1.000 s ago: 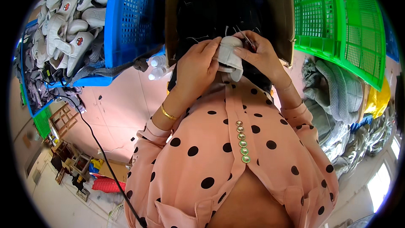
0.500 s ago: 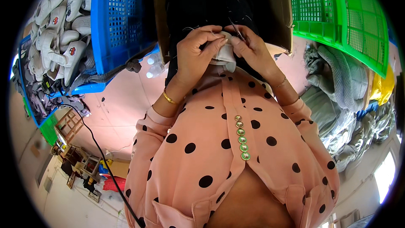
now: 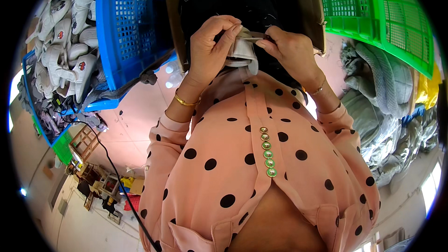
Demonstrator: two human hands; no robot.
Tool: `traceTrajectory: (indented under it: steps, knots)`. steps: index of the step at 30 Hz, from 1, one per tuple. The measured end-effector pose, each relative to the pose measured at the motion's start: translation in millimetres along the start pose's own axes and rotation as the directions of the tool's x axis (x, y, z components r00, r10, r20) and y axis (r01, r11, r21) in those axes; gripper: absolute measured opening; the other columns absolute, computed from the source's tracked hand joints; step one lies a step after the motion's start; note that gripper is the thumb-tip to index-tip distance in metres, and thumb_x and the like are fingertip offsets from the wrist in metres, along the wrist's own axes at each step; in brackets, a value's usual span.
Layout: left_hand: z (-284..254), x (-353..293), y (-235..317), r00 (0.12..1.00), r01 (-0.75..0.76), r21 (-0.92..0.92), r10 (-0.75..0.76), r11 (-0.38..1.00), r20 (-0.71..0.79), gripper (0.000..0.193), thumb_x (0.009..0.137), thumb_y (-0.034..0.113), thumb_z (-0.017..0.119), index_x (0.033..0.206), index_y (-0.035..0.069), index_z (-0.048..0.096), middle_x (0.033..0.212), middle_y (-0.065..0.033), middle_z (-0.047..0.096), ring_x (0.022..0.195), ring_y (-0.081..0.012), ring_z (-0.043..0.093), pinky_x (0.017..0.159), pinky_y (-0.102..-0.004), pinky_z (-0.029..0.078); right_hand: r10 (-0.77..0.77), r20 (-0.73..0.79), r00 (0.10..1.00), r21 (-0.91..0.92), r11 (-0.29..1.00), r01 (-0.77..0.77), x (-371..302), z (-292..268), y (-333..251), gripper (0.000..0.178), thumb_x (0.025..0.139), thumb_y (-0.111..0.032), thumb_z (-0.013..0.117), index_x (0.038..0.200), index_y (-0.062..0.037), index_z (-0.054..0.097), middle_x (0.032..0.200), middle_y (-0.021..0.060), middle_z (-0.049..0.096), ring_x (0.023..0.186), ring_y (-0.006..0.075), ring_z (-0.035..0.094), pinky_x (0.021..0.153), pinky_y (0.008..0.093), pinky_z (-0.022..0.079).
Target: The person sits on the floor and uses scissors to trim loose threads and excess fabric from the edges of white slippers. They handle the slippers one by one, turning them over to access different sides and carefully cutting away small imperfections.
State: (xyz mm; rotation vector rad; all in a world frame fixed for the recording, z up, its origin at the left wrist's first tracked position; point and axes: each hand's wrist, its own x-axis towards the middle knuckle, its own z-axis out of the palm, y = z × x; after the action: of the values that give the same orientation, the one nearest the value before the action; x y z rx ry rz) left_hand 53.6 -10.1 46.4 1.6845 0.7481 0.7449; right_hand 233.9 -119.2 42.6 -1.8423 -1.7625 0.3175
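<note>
A small white shoe (image 3: 242,51) is held up close to my body, above my dark-clothed lap. My left hand (image 3: 212,44) is closed on its left side, thumb and fingers pinching its upper edge. On the other side my right hand (image 3: 291,49) is closed, with thumb and forefinger pinching a pale strap (image 3: 254,37) that stretches out from the shoe. The far part of the shoe is hidden by my fingers. Whether a tool sits inside my right palm cannot be made out.
To the left, a blue plastic crate (image 3: 109,32) stands by a heap of white shoes (image 3: 70,60). A cardboard box edge (image 3: 322,23) rises beside my lap. A green crate (image 3: 385,28) is at the right, above grey fabric bundles (image 3: 380,79). A black cable (image 3: 109,158) runs at lower left.
My right hand has shifted slightly right, and a strap now stretches between it and the shoe. The thin dark pointed tool seen at its fingers before no longer shows clearly.
</note>
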Motion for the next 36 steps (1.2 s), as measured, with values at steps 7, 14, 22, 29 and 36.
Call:
traceTrajectory:
  steps: [7, 14, 22, 29, 36]
  knots:
    - [-3, -1, 1, 0.999, 0.013, 0.034, -0.014, 0.999, 0.05, 0.005, 0.095, 0.004, 0.061, 0.091, 0.001, 0.062, 0.103, -0.0057, 0.065, 0.087, -0.0078, 0.059, 0.077, -0.0206, 0.048, -0.02, 0.03, 0.999, -0.094, 0.995, 0.022, 7, 4, -6, 0.044, 0.087, -0.048, 0.063, 0.067, -0.0104, 0.052, 0.049, 0.0054, 0.048, 0.041, 0.0229, 0.05, 0.04, 0.0317, 0.038]
    - [5, 0, 5, 0.966, 0.241, -0.293, -0.258, 0.925, -0.019, 0.012, 0.098, 0.01, 0.058, 0.091, 0.001, 0.062, 0.105, -0.0095, 0.068, 0.09, -0.0124, 0.063, 0.082, -0.0249, 0.051, 0.002, 0.014, 1.0, -0.134, 0.991, 0.0, 10, 6, -7, 0.042, 0.088, -0.047, 0.063, 0.072, -0.0087, 0.055, 0.053, 0.0042, 0.055, 0.045, 0.0224, 0.055, 0.041, 0.0313, 0.041]
    - [0, -4, -6, 0.856, 0.418, -0.667, -0.512, 0.617, 0.063, 0.017, 0.1, 0.014, 0.053, 0.113, 0.003, 0.058, 0.12, -0.013, 0.062, 0.108, -0.0189, 0.061, 0.092, -0.03, 0.051, 0.182, 0.215, 0.96, 0.21, 0.951, -0.227, 20, 9, -13, 0.042, 0.083, -0.04, 0.074, 0.104, -0.0051, 0.064, 0.074, 0.0102, 0.067, 0.062, 0.0246, 0.064, 0.058, 0.0312, 0.05]
    - [-26, -16, -7, 0.932, 0.348, -0.262, -0.303, 0.9, 0.2, 0.05, 0.097, 0.006, 0.053, 0.145, 0.007, 0.04, 0.145, -0.0106, 0.044, 0.124, -0.0226, 0.052, 0.103, -0.0324, 0.043, 0.174, 0.392, 0.904, 0.593, 0.703, -0.392, 10, 16, 24, 0.038, 0.081, -0.023, 0.076, 0.108, -0.0002, 0.065, 0.083, 0.0051, 0.064, 0.073, 0.0088, 0.058, 0.069, 0.0227, 0.048]
    - [4, -26, -11, 0.933, 0.124, 0.168, -0.172, 0.978, 0.315, 0.035, 0.09, 0.005, 0.063, 0.125, 0.009, 0.062, 0.115, -0.0109, 0.065, 0.099, -0.0197, 0.065, 0.085, -0.0291, 0.052, 0.192, 0.533, 0.824, 0.716, 0.418, -0.56, -14, 2, 40, 0.037, 0.083, -0.014, 0.071, 0.115, 0.0002, 0.061, 0.101, 0.0015, 0.062, 0.09, 0.0069, 0.055, 0.084, 0.0207, 0.045]
